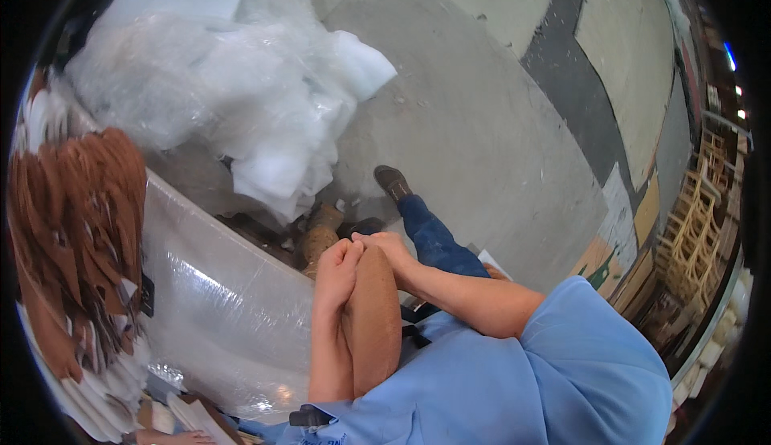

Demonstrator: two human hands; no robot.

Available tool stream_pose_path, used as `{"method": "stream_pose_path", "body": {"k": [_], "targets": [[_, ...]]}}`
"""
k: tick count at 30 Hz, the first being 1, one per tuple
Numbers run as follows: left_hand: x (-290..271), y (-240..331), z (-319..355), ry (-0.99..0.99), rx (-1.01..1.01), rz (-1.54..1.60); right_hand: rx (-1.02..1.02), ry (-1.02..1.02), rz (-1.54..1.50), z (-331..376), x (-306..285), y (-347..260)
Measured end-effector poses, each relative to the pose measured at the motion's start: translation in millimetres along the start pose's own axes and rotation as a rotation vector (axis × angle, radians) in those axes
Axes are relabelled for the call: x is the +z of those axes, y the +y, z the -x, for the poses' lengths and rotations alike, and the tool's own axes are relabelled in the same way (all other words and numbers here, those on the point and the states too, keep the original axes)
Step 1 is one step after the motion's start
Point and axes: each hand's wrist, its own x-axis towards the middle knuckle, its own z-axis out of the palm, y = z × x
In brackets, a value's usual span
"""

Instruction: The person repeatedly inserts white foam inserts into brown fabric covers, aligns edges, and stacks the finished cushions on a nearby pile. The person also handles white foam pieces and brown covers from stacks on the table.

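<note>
My left hand point(337, 267) and my right hand point(387, 249) meet over the rounded top end of a smooth brown oblong piece point(373, 324), and both grip it. The piece stands upright against my body between my two forearms. Its lower end is hidden behind my light blue shirt. Just beyond my hands a second brown piece point(321, 234) of similar colour stands on the floor, next to my shoes.
A large plastic-wrapped bulky item point(209, 300) lies to my left. A fanned stack of flat brown cut-outs point(76, 220) sits at the far left. Crumpled clear film and white foam sheets point(241, 83) pile up ahead. Concrete floor point(482, 124) stretches ahead, with wooden chair frames point(699, 220) at right.
</note>
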Motion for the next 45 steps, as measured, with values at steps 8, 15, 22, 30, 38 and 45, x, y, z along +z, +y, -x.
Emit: {"method": "stream_pose_path", "body": {"k": [8, 15, 22, 30, 38, 45], "targets": [[11, 6, -4, 0.092, 0.072, -0.084, -0.059, 0.090, 0.170, 2, -4, -8], [16, 4, -6, 0.214, 0.114, -0.216, -0.103, 0.126, 0.361, -33, -15, 10], [0, -11, -10, 0.093, 0.071, -0.036, -0.606, -0.017, 0.217, 3, -44, -26], [12, -4, -9, 0.084, -0.059, 0.088, -0.861, -0.334, 0.228, 63, -8, -25], [13, -8, -2, 0.169, 0.012, -0.147, -0.723, -0.387, 0.145, 40, -11, -12], [1, 100, 101, 0.043, 0.256, 0.054, -0.546, -0.387, 0.013, 21, -23, -10]]}}
